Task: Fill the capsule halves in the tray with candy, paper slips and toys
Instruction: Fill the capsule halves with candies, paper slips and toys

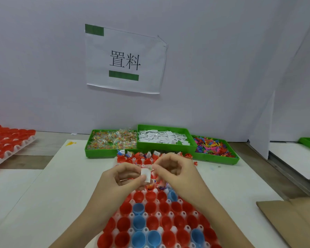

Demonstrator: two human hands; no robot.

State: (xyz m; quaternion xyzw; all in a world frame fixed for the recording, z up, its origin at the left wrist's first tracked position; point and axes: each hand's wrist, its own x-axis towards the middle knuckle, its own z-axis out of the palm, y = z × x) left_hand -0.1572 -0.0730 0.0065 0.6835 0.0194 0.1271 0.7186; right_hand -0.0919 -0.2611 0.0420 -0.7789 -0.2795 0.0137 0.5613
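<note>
tray [131, 215] rests on white table [64, 185] facing wall [204, 68].

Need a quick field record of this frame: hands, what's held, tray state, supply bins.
left hand: pinches a white paper slip above the tray
right hand: fingers curled, fingertips at the slip; grip unclear
capsule tray: white, holds red and blue capsule halves; near rows look empty, far rows already filled
left bin: green, wrapped candy
middle bin: green, paper slips
right bin: green, small coloured toys
second tray: far left, red halves
wall sign: paper with printed characters
</note>
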